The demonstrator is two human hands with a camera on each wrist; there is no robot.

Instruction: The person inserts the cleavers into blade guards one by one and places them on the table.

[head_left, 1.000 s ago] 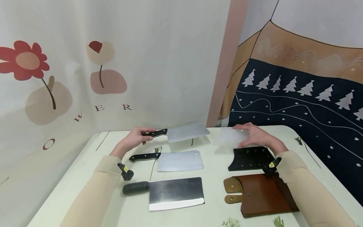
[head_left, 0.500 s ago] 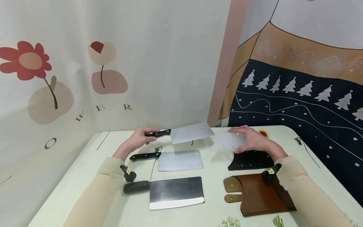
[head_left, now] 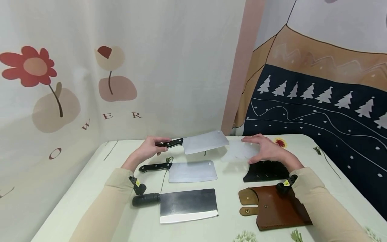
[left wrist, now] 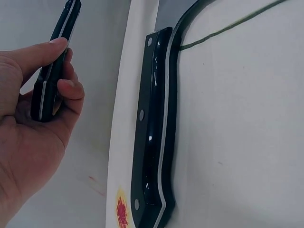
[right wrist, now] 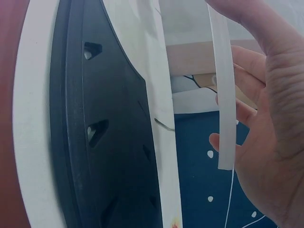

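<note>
My left hand (head_left: 150, 148) grips the black riveted handle (left wrist: 50, 80) of a cleaver (head_left: 205, 142), whose broad blade points right, raised over the back of the table. In my right hand (head_left: 267, 148) is a translucent white blade guard (head_left: 241, 150), held by its edges between thumb and fingers. The right wrist view shows the guard (right wrist: 225, 95) edge-on. In the head view the blade's far end overlaps the guard's left edge. Below the raised cleaver lies a second black-handled cleaver (head_left: 191, 171), and nearer me a dark-bladed cleaver (head_left: 188, 203).
Under the right hand lies a black slotted blade guard (head_left: 264, 172). In front of it is a brown leather sheath (head_left: 281, 208) with two snap straps, partly covered by the right sleeve. A printed cloth covers the table (head_left: 231, 201); curtains stand behind its back edge.
The left hand has moved the cleaver slightly right, and the right hand has brought the translucent guard left. The gap between blade and guard has closed in the head view.
</note>
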